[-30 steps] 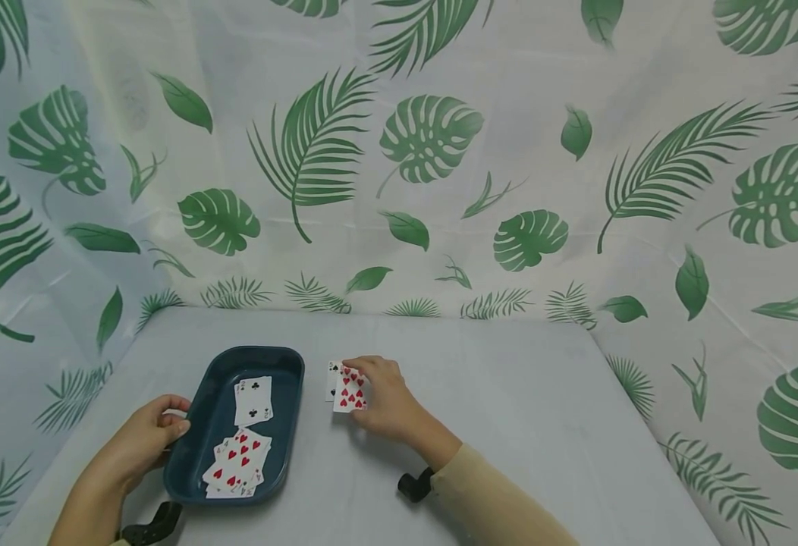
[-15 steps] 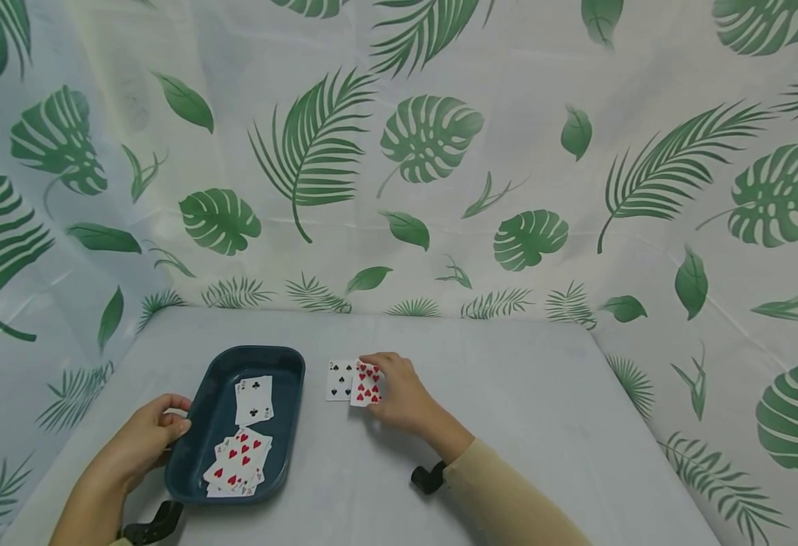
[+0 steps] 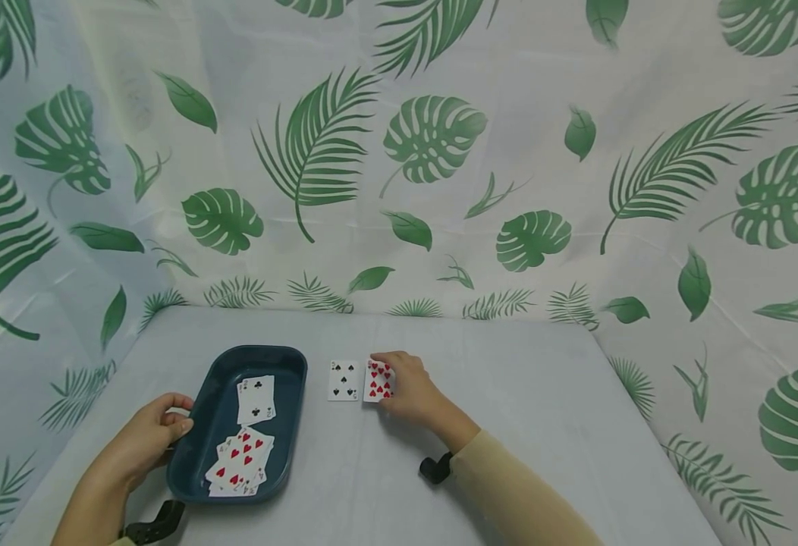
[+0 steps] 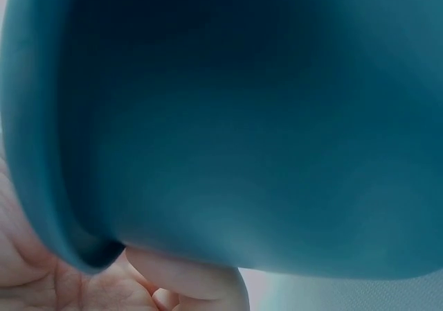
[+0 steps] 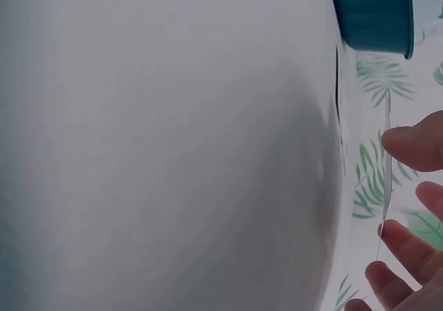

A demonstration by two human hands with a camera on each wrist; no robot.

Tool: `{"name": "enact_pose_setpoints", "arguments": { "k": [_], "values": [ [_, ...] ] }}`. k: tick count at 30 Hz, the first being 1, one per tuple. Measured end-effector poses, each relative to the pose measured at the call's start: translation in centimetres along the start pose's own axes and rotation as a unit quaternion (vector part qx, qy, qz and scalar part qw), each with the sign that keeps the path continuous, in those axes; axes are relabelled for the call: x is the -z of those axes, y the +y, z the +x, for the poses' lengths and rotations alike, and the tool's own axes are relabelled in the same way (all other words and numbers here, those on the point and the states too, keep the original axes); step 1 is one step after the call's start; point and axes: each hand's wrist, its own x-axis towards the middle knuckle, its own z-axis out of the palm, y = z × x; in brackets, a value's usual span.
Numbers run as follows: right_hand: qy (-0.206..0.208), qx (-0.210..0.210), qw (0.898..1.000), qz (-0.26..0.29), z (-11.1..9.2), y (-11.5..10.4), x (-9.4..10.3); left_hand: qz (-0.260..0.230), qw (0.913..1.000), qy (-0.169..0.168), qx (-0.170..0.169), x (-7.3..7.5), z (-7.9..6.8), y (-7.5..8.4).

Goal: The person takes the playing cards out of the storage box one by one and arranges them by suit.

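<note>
My right hand (image 3: 416, 394) pinches a hearts playing card (image 3: 378, 379) between thumb and fingertips, face up, just right of a five of spades (image 3: 343, 380) lying on the table. In the right wrist view this card shows edge-on between the thumb (image 5: 415, 145) and fingers, raised above the cloth. My left hand (image 3: 146, 440) grips the left rim of a dark blue tray (image 3: 288, 409); in the left wrist view the tray wall (image 4: 242, 172) fills most of the picture. Inside the tray lie a two of clubs (image 3: 256, 400) at the back and a fanned pile of hearts cards (image 3: 240, 462) in front.
White cloth (image 3: 508, 425) covers the table. A leaf-patterned curtain (image 3: 453, 250) rises behind it and at both sides. Black wrist devices sit under each forearm, the right one (image 3: 435, 469) close over the cloth.
My right hand has moved the hearts card rightward off the five of spades, which now shows whole, with a narrow gap between them. The left hand and tray stay put.
</note>
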Motion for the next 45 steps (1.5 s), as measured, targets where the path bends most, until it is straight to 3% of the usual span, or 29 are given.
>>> {"name": "enact_pose_setpoints", "arguments": {
  "k": [24,35,45],
  "values": [
    [-0.029,-0.024,0.999,-0.035,1.1,1.1,-0.8,0.0,1.0,-0.002,0.002,-0.1,-0.1,0.2],
    [-0.018,-0.01,0.999,-0.034,1.0,0.9,-0.6,0.001,1.0,0.0,-0.002,-0.1,-0.2,0.2],
    [0.004,-0.032,0.999,-0.032,1.1,0.2,-0.8,0.0,1.0,-0.004,0.0,0.0,-0.1,0.1]
  ]
}}
